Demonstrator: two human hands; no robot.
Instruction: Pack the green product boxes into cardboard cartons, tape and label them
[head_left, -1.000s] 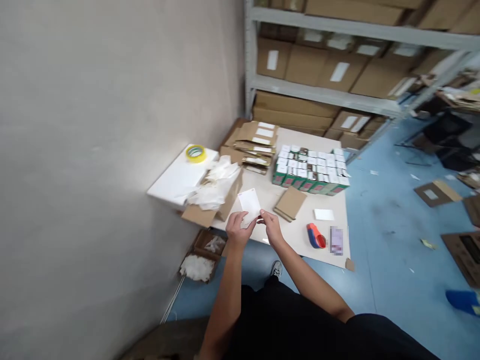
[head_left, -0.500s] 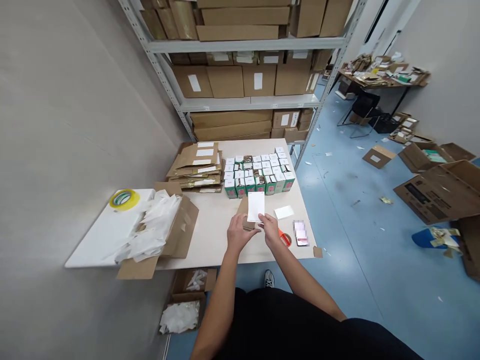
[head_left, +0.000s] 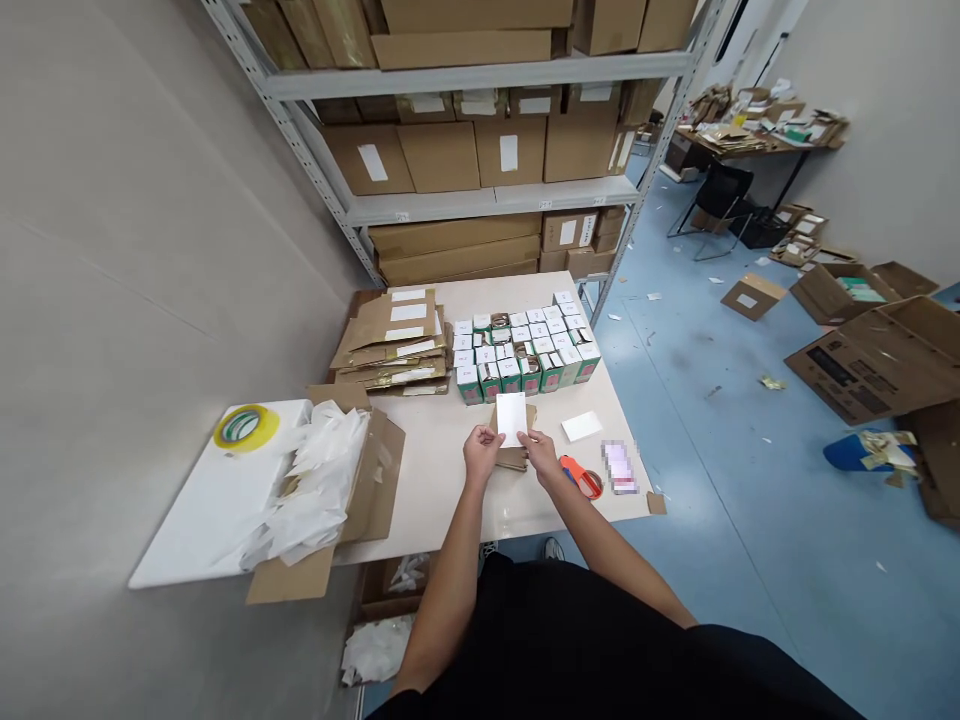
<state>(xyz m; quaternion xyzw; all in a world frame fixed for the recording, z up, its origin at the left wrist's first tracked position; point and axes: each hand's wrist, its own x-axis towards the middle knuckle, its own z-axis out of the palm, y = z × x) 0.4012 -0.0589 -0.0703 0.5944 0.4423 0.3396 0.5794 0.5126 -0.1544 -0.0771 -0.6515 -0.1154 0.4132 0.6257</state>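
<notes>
Pale table (head_left: 431,450) below loaded shelving (head_left: 465,207); white sheet (head_left: 511,418) above brown cardboard (head_left: 512,460), left hand (head_left: 481,455) and right hand (head_left: 539,453) pinching its opposite lower edges; uneven pull might crease sheet, loosened pinch could let it slip askew.

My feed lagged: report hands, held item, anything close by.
Left hand, right hand: holding white rectangular paper sheet, lower end. Flat brown cardboard beneath.

The white card (head_left: 511,418) hides part of the brown cardboard (head_left: 511,459) behind it. I can't make out the blurred pinkish oblong (head_left: 620,467); the box labels (head_left: 509,152) are too small to read, and the shelving (head_left: 480,76) is cut off above.
</notes>
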